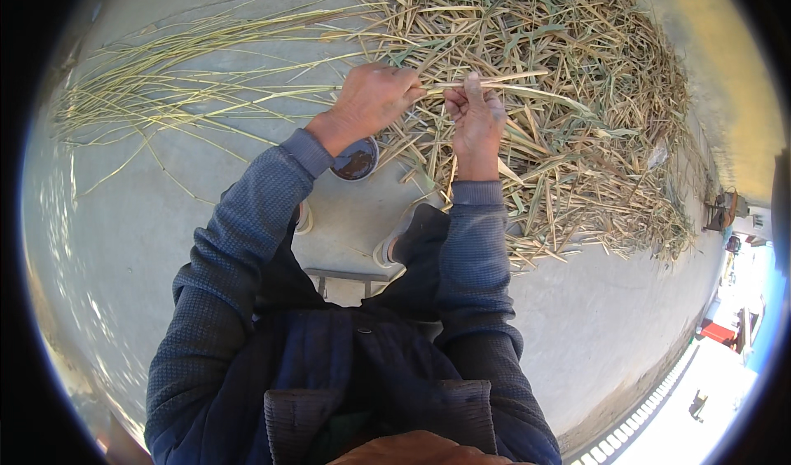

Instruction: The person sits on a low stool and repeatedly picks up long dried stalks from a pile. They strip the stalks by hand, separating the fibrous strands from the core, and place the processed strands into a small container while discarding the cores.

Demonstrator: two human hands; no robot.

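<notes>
A plant stalk [437,86] with long dry leaf strips spans the gap between my two hands. My left hand [378,94] is closed around it, knuckles up. Just to the right, my right hand [477,107] pinches the stalk or its leaf sheath between thumb and fingers. Pale leaf blades [544,93] trail rightward from that pinch. Below both hands spreads a large heap of dry and greenish leaves [556,156]. Thin yellow-green stalks [173,81] fan out on the floor to the left.
A round container [366,171] with dark contents sits beneath my left wrist, partly hidden. Between my knees shows the edge of a low stool [352,275]. My shoes [383,251] rest on the concrete floor [142,230]. A yellow-painted wall base [720,81] borders the heap.
</notes>
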